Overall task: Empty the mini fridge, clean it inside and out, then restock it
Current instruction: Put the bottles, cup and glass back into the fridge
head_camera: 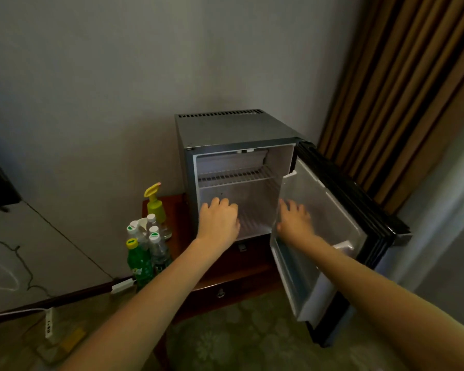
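Note:
A grey mini fridge (225,129) stands on a dark wooden cabinet, its door (330,210) swung open to the right. The white inside holds only two wire shelves (236,175). My left hand (219,220) reaches into the lower compartment with fingers curled at the front of the bottom wire shelf; whether it grips the shelf is hidden. My right hand (295,220) lies with fingers spread against the inner edge of the door. Left of the fridge stand several water bottles (156,236), a green soda bottle (138,261) and a yellow-green spray bottle (156,204).
The wooden cabinet (225,285) has a drawer with a metal pull. A white table with cables (24,250) lies at the left. Brown striped curtains (402,89) hang behind the open door. A power strip (48,322) lies on the patterned carpet.

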{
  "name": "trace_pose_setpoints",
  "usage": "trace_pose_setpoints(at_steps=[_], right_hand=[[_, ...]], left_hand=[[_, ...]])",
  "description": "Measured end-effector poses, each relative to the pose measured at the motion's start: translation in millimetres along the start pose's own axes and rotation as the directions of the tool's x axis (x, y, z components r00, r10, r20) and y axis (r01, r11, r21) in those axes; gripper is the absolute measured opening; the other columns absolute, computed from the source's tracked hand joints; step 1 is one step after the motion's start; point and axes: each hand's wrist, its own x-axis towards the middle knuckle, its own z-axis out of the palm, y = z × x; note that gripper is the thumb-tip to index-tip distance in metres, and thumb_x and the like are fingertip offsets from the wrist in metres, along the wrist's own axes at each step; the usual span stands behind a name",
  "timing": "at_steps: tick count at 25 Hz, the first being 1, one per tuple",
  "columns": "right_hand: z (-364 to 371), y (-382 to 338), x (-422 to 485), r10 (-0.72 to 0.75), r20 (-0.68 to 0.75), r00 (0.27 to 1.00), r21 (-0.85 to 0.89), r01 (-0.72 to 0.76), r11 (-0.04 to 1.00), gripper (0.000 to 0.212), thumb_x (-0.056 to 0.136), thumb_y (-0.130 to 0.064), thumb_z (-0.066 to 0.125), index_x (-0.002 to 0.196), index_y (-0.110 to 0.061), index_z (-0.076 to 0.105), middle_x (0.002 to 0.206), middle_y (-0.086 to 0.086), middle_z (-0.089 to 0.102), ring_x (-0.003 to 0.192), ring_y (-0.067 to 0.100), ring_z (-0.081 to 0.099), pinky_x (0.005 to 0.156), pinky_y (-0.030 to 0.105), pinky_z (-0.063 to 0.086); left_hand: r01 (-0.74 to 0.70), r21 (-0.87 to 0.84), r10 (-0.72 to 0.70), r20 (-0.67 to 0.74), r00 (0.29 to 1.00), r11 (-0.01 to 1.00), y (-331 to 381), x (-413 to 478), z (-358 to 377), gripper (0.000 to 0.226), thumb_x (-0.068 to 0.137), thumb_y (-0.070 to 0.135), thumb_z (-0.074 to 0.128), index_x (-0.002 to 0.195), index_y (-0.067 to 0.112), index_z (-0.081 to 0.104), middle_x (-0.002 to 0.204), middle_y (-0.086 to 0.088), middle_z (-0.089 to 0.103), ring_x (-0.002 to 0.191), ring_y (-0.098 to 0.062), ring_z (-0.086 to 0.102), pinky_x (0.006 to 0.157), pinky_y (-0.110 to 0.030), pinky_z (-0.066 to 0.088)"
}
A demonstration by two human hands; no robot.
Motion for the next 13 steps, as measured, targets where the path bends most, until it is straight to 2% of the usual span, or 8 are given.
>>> trace_pose_setpoints(at_steps=[2, 6, 8, 13], right_hand=[[17.2, 36.3, 13.5, 0.08, 0.034, 0.996, 0.009, -0.08, 0.997, 0.069, 0.094, -0.026, 0.05, 0.15, -0.01, 0.014, 0.149, 0.016, 0.028, 0.129, 0.033, 0.035, 0.105, 0.042, 0.034], [40.4, 82.4, 27.7, 0.056, 0.051, 0.997, 0.031, -0.057, 0.998, 0.051, 0.095, -0.023, 0.045, 0.142, -0.008, 0.033, 0.132, 0.014, 0.048, 0.117, 0.029, 0.047, 0.095, 0.038, 0.042], [53.8, 97.7, 27.7, 0.037, 0.027, 0.999, -0.003, -0.037, 0.999, 0.045, 0.097, -0.024, 0.044, 0.139, -0.01, 0.04, 0.126, 0.011, 0.052, 0.112, 0.026, 0.05, 0.09, 0.036, 0.044], [67.3, 124.3, 40.0, -0.003, -0.105, 0.994, 0.164, 0.021, 0.986, 0.034, 0.097, -0.018, 0.045, 0.128, -0.011, 0.055, 0.113, 0.009, 0.059, 0.104, 0.024, 0.054, 0.085, 0.039, 0.049]], left_hand=[[0.02, 0.009, -0.021, 0.024, 0.999, 1.0, -4.6, -2.9, 11.6, 0.023, 0.094, 0.029, 0.048, 0.11, 0.017, 0.06, 0.113, -0.003, 0.059, 0.111, -0.024, 0.051, 0.089, -0.037, 0.042], [0.061, 0.018, -0.063, 0.106, 0.992, 0.998, -10.3, 1.7, 35.2, 0.022, 0.094, 0.029, 0.048, 0.108, 0.017, 0.06, 0.112, -0.002, 0.06, 0.109, -0.023, 0.051, 0.086, -0.036, 0.042], [0.073, 0.017, -0.075, 0.14, 0.987, 0.997, -8.2, 7.2, 47.8, 0.022, 0.094, 0.029, 0.048, 0.109, 0.017, 0.06, 0.112, -0.003, 0.059, 0.109, -0.023, 0.051, 0.088, -0.036, 0.043], [0.088, 0.024, -0.09, 0.111, 0.99, 0.996, 4.8, 35.8, 90.9, 0.024, 0.095, 0.03, 0.048, 0.111, 0.016, 0.06, 0.113, -0.003, 0.059, 0.111, -0.023, 0.051, 0.089, -0.036, 0.043]])
